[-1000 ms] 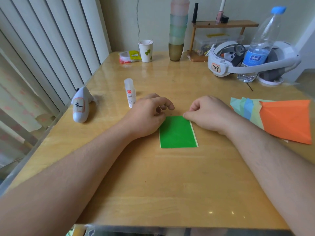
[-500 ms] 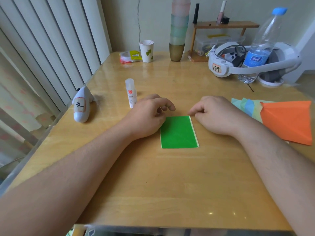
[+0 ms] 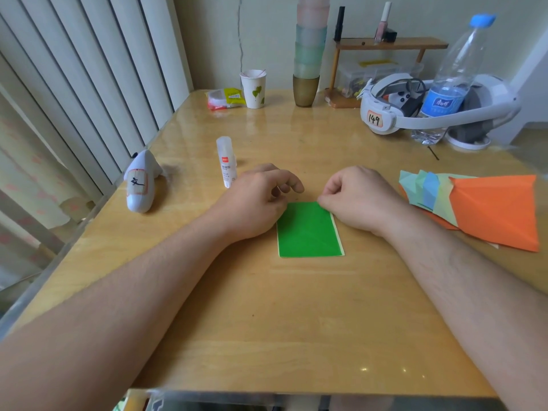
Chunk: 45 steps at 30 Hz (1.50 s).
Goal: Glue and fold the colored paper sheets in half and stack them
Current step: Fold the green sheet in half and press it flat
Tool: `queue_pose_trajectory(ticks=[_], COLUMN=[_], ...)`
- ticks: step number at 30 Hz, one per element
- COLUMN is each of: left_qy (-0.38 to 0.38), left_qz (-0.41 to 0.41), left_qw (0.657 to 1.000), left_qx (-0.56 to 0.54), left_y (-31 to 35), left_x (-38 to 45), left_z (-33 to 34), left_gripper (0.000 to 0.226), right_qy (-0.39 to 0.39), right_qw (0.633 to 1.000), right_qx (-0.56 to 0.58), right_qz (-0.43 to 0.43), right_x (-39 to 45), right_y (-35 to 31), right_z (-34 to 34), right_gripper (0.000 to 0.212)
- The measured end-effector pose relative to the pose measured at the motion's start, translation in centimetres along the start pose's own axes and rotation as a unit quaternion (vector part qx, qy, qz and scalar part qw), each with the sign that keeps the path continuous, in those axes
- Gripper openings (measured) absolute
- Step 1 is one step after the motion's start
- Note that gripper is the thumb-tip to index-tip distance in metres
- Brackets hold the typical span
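- Your forearms come in low from either side, so both hands meet at the far edge of the green sheet, which lies already folded in half on the bench, a pale strip of its underside showing along the right edge.
- Your left hand rests its heel on the sheet's left far corner, fingers loosely curled and holding nothing; I judge it is there to keep the paper from sliding.
- Your right hand has its fingers curled tight at the right far corner, seemingly pinching or pressing the edge down to set the glue; the fingertips are tucked under the knuckles, so the exact contact is hidden.
- The glue stick stands capped and upright just beyond your left hand, within easy reach.
- The remaining colored sheets fan out to your right, orange on top; how many lie beneath cannot be counted.
- Farther back, the headset and water bottle stand well apart from the work.
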<state>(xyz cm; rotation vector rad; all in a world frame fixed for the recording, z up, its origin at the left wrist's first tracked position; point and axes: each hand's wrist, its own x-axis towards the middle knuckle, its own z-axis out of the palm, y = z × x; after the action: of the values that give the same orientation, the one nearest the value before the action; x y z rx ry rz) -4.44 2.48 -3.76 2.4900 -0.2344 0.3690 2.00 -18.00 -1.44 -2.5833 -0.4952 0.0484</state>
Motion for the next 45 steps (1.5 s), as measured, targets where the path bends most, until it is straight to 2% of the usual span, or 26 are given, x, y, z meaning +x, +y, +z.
queue_pose_trajectory(ticks=[4,9,14,17,20,23,31,35,39,45], left_qy=[0.001,0.007,-0.028,-0.029,-0.024,-0.024,-0.041,-0.049,-0.052,-0.054], left_qz=[0.0,0.004,0.013,0.014,0.007,0.007,0.03,0.033,0.038,0.037], left_qw=[1.0,1.0,0.999,0.999,1.0,0.999,0.996,0.995,0.995,0.995], left_qx=[0.001,-0.019,-0.012,0.004,0.016,0.028,0.07,0.084,0.081,0.079], left_y=[0.0,-0.1,0.4,0.3,0.1,0.2,0.2,0.1,0.1,0.1], left_x=[0.0,0.1,0.0,0.0,0.1,0.2,0.3,0.4,0.4,0.4], left_z=[0.0,0.1,-0.2,-0.1,0.0,0.0,0.3,0.3,0.2,0.1], left_gripper=[0.036,0.018,0.033,0.035,0.032,0.029,0.029,0.035,0.035,0.035], right_qy=[0.006,0.022,0.047,0.064,0.034,-0.001,-0.037,-0.048,-0.04,-0.041], right_qw=[0.999,0.994,0.985,0.988,0.999,1.0,0.996,0.987,0.981,0.981], right_qx=[0.038,0.108,0.161,0.14,0.03,-0.019,0.057,0.151,0.185,0.189], right_qz=[-0.01,-0.024,-0.036,-0.026,0.002,0.021,0.054,0.04,0.031,0.001], right_x=[-0.3,-0.8,-1.0,-0.9,-0.6,-0.6,-0.6,-0.9,-0.6,-1.0], right_y=[0.1,-0.1,-0.4,-0.1,0.7,1.0,0.1,-0.3,-0.1,0.2], right_z=[0.1,-0.2,-0.6,-1.2,-1.5,-1.4,-0.9,-0.9,-0.5,-0.6], right_gripper=[0.013,0.013,0.012,0.017,0.029,0.025,0.025,0.026,0.011,0.026])
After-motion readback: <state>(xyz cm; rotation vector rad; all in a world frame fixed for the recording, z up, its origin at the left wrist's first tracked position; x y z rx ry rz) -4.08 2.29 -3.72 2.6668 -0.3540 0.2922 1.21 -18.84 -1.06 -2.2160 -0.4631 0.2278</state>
